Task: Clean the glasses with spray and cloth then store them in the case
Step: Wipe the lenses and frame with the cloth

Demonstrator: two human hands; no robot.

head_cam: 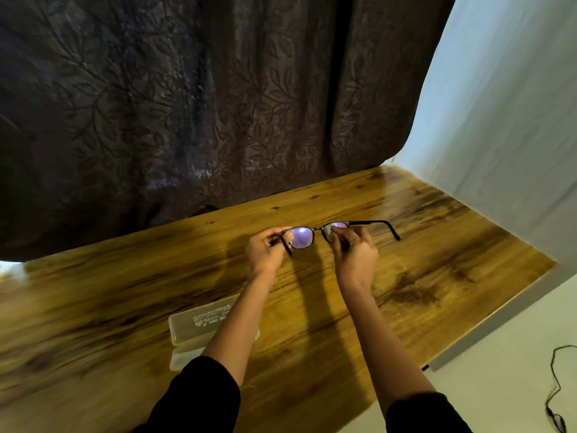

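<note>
Black-framed glasses are held up over the wooden table, lenses facing me with a purple glare. My left hand pinches the frame's left end near the hinge. My right hand grips the right lens rim, its fingers curled round it. The right temple arm sticks out to the right. A translucent glasses case lies open on the table near my left forearm, partly hidden by it. I see neither a spray bottle nor a cloth.
A dark leaf-patterned curtain hangs behind the table. A pale wall borders the right side. The table's right edge drops to a light floor, where a black cable lies.
</note>
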